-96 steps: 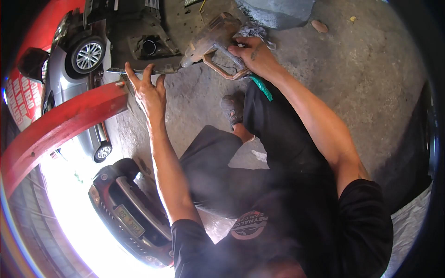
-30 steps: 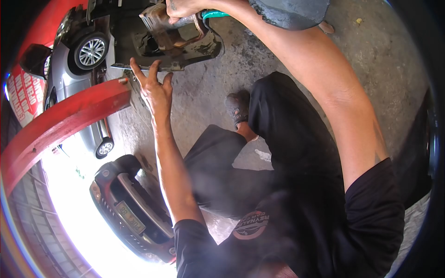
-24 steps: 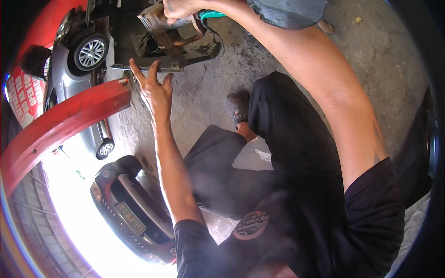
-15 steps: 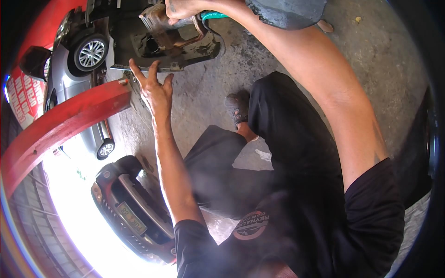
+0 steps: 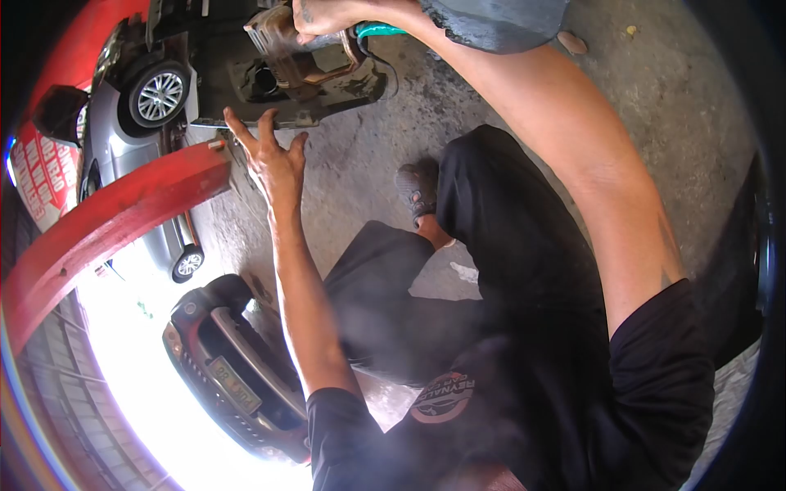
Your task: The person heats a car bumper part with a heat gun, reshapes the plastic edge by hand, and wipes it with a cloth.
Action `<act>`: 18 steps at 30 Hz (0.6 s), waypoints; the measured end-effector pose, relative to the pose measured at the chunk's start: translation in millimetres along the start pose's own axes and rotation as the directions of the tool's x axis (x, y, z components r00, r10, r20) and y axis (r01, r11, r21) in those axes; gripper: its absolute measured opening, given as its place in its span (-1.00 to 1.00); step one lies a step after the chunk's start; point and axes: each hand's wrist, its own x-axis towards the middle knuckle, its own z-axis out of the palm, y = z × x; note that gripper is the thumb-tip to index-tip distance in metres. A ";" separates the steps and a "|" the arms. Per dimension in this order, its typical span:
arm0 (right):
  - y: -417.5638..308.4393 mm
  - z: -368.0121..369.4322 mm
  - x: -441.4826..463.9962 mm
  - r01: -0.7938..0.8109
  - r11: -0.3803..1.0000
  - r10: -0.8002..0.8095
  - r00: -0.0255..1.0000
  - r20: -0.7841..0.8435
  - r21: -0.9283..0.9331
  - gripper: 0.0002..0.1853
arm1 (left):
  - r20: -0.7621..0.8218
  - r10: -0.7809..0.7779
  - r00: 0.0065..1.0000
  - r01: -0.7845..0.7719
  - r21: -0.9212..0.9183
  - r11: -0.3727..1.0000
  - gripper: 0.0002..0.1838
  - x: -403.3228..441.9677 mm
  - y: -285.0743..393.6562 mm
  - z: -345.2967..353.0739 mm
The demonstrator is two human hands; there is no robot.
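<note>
At the top, a dark car bumper lies with its hollow inner side showing. My left hand is at its near edge, fingers spread, the fingertips touching or just under the rim. My right hand is closed on the handle of a worn heat gun, held over the bumper's opening. The gun's nozzle is hidden. A green wrapped cord runs from the handle, beneath my right forearm. A grey rounded object partly overlaps that forearm at the top.
A red curved beam stands at the left, beside a silver car. Another car with a number plate is at lower left. My sandalled foot rests on the concrete floor. A brown stone-like piece lies at upper right.
Since the earliest frame, my right hand has carried the heat gun left over the bumper. In the last half second, the bumper and my left fingertips have shifted slightly left.
</note>
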 end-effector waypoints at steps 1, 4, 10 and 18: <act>0.1 0.3 -1.7 -0.005 1.000 0.005 1.000 -0.002 0.003 -0.51 | 0.009 -0.014 1.000 0.014 0.000 1.000 -0.26 -0.1 1.1 -0.2; 0.1 3.8 -6.4 -0.004 1.000 0.004 1.000 -0.010 0.019 -0.49 | 0.019 -0.036 0.999 0.037 -0.007 0.999 -0.23 0.1 2.8 0.5; 0.4 8.7 -21.0 -0.014 0.998 0.017 0.999 -0.040 0.067 -0.44 | -0.007 0.001 1.000 -0.001 0.003 1.000 -0.22 0.0 5.1 2.1; 5.5 23.4 -65.5 -0.027 0.977 0.065 0.983 -0.174 0.211 -0.37 | -0.020 -0.013 1.000 0.012 -0.006 1.000 -0.18 -0.6 7.2 9.7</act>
